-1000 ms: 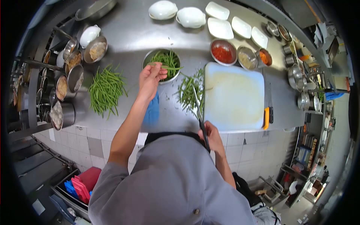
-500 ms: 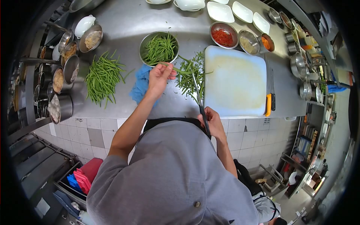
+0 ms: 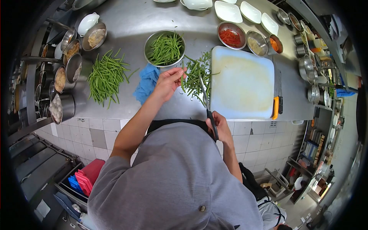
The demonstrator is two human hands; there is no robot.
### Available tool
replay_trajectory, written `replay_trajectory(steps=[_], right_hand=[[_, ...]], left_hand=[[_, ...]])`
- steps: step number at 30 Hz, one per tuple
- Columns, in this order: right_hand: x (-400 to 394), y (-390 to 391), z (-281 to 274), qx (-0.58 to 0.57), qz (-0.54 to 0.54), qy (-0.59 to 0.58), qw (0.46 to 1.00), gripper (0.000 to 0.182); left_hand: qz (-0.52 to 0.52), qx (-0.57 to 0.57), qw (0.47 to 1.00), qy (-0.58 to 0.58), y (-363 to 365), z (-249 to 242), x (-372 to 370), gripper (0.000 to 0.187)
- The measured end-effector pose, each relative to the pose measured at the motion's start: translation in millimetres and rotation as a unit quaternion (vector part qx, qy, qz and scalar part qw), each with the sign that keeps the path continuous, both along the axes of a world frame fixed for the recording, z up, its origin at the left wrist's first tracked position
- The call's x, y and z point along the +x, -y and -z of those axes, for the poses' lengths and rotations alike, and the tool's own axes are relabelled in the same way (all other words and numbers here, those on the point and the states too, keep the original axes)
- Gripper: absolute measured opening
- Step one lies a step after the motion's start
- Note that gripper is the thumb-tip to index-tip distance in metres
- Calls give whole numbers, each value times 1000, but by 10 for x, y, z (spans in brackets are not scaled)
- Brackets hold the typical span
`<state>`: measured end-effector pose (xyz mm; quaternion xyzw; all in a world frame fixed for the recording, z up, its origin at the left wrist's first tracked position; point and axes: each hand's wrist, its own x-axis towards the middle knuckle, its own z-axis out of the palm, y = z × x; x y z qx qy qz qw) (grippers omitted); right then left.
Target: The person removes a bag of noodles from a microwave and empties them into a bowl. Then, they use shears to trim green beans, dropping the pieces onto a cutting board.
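Note:
My left hand [image 3: 171,82] pinches a green bean [image 3: 183,81] just below the steel bowl of green beans [image 3: 165,48]. Black-handled scissors [image 3: 207,103] are in my right hand [image 3: 221,125], with the blades pointing up over a heap of trimmed green pieces [image 3: 198,76]. That heap lies against the left edge of a white cutting board [image 3: 243,82]. A crumpled blue cloth [image 3: 147,82] is beside my left wrist. Further left, a large pile of green beans [image 3: 107,76] rests on the steel table.
Bowls of red strips [image 3: 231,36], pale food [image 3: 256,44] and orange pieces [image 3: 275,45] stand beyond the board. A yellow-handled knife [image 3: 276,107] lies at its right. Steel pots [image 3: 64,107] line the left edge. White dishes [image 3: 227,11] are at the back.
My left hand has moved slightly right and down, and the bean in it now hangs more upright. The scissors have tilted a little. The whole view has shifted slightly.

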<state>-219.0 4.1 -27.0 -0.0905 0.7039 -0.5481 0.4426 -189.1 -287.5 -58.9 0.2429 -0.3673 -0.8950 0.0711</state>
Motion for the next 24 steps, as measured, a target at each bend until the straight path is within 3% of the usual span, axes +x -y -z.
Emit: replay_trajectory(steps=[5,17,24], right_hand=[[-27,43,-35,-9,-24,-16,1000,37],[-46,87,0,17,-32,-33,999,38],[-43,77,-12,33,-31,-33,998,40]], left_hand=[[44,11,999,22,6,-113,13,26],[105,-146,982,63,-13,-134,24,17],[116,-167,977,65,-7,-88,8,18]])
